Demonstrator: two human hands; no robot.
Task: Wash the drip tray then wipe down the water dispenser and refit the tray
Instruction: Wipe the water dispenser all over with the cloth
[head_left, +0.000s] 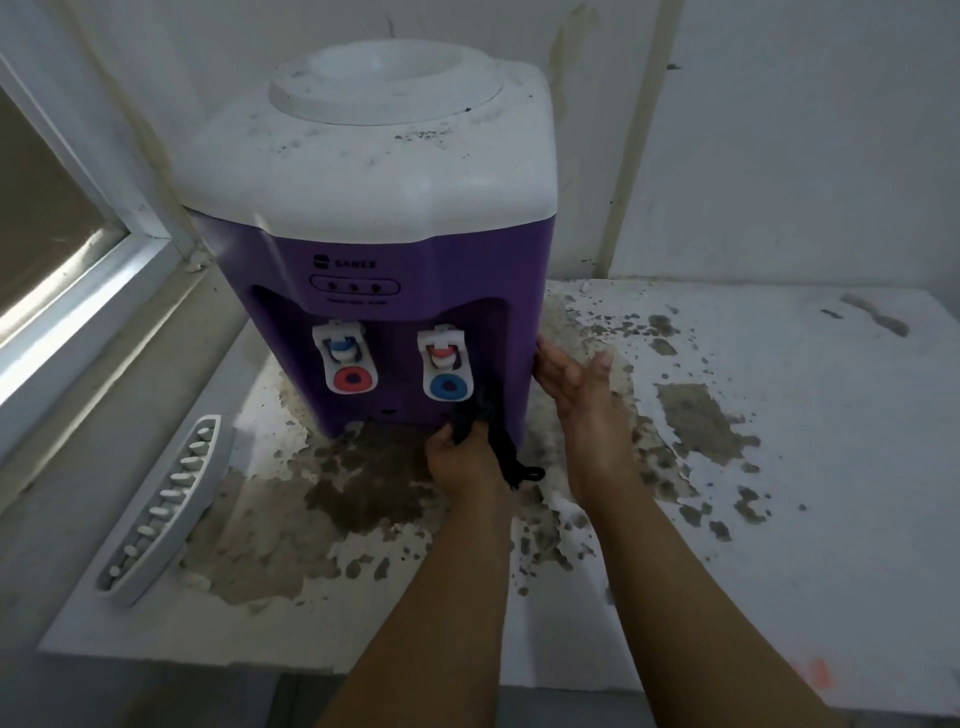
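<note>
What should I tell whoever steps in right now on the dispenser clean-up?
Left hand grips a black cloth against the lower front of the purple water dispenser, below the right tap.
Right hand is open, fingertips touching the dispenser's right side, steadying it.
Drip tray lies off the machine on the counter, to its left.
Done: tray is out; whether it has been washed cannot be told.
Left: wipe the body and the speckled white top, then refit the tray.

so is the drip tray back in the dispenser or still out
Out. The drip tray lies on the counter left of the dispenser.
</note>
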